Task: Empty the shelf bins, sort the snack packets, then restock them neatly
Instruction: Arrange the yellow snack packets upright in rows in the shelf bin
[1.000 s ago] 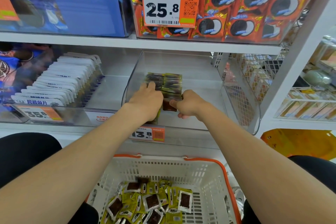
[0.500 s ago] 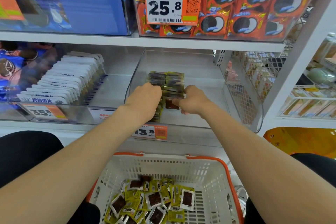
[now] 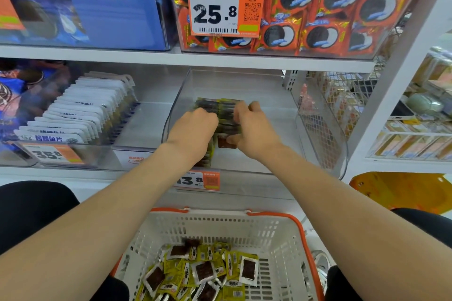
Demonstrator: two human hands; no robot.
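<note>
A clear plastic bin [image 3: 315,115] sits on the middle shelf. Two short rows of small yellow-and-brown snack packets [image 3: 221,105] stand in it, near its left side. My left hand [image 3: 193,129] lies curled over the left row and hides most of it. My right hand [image 3: 254,127] grips the right row, thumb at the front packet and fingers bent over the top further back. Below, a white basket with an orange rim [image 3: 244,225] holds a loose heap of the same packets [image 3: 200,271].
A neighbouring clear bin holds upright white packets [image 3: 80,110]. The upper shelf carries orange cookie packs [image 3: 318,12] and a blue display box [image 3: 110,5]. A white upright post [image 3: 391,95] bounds the shelf on the right, with a yellow crate [image 3: 401,190] below it.
My right hand has slid further back along the right row, its fingers now raised over the packets. My left hand has shifted slightly up and back on the left row.
</note>
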